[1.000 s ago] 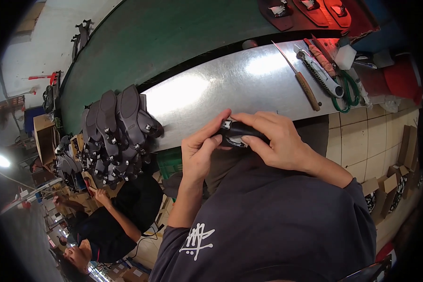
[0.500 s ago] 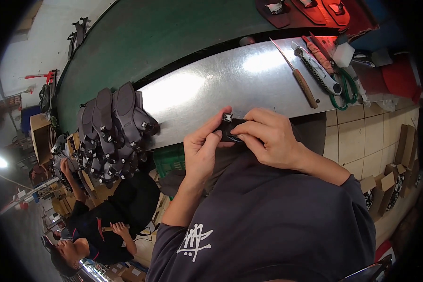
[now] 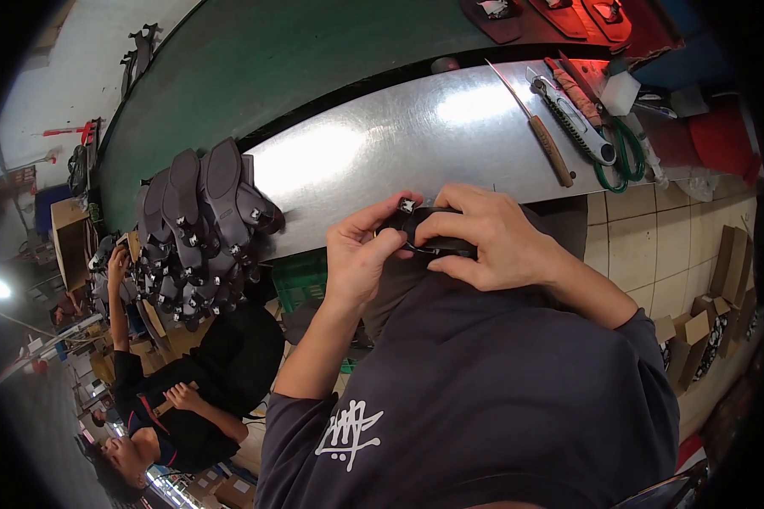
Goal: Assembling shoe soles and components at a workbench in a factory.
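Close to my body at the table's near edge, my left hand [image 3: 356,254] grips one end of a dark sandal [image 3: 446,246], with its thumb pressed on top. A small shiny ornament [image 3: 407,205] shows by the left fingertips. My right hand [image 3: 501,242] curls its fingers and thumb around the sandal's other side. Much of the sandal is hidden behind my fingers. Left of my hands, a heap of dark grey sandals [image 3: 222,174] with similar ornaments overhangs the metal tabletop [image 3: 356,170].
On the right of the table lie a wooden-handled awl [image 3: 550,151], a utility knife [image 3: 573,119] and green-handled scissors [image 3: 626,161]. Reddish-lit soles [image 3: 560,19] rest beyond on a green surface [image 3: 272,64]. A co-worker [image 3: 170,399] works at left. Open cardboard boxes [image 3: 696,339] stand on the tiled floor.
My right hand has gone from a pinch beside the left thumb to a wider hold farther right, showing more of the sandal. At left, the co-worker's hands have shifted upward.
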Available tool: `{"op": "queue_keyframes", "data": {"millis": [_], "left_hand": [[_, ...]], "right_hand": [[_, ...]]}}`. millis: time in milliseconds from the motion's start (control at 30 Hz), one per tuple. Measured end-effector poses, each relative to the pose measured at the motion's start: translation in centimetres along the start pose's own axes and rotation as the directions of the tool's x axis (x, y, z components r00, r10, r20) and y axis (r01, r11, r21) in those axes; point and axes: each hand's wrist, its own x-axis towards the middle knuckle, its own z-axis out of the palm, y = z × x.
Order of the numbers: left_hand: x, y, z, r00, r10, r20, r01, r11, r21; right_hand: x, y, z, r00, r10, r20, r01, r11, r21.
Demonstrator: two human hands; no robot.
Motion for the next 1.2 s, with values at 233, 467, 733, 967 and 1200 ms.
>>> {"op": "queue_keyframes", "data": {"millis": [233,467,733,967,1200], "left_hand": [[-0.3,0.7,0.9,0.998,0.057,-0.036,-0.054,0.994,0.1],[-0.1,0.8,1.4,0.995,0.089,-0.046,-0.084,0.99,0.115],[0.3,1.1,1.4,0.997,0.064,-0.052,-0.059,0.994,0.096],[0.8,2.4,0.6,0.979,-0.204,-0.023,0.201,0.975,-0.1],[0.6,2.7,0.6,0.99,-0.091,0.107,0.106,0.983,-0.146]], "right_hand": [[-0.4,0.2,0.9,0.995,0.052,-0.082,-0.054,0.998,-0.025],[-0.5,0.3,1.3,0.988,0.084,-0.129,-0.088,0.996,-0.025],[-0.7,0.5,1.6,0.98,0.069,-0.185,-0.079,0.996,-0.046],[-0.9,1.0,2.3,0.925,-0.206,-0.319,0.144,0.968,-0.207],[-0.8,0.8,1.4,0.945,-0.153,-0.287,0.14,0.988,-0.065]]}}
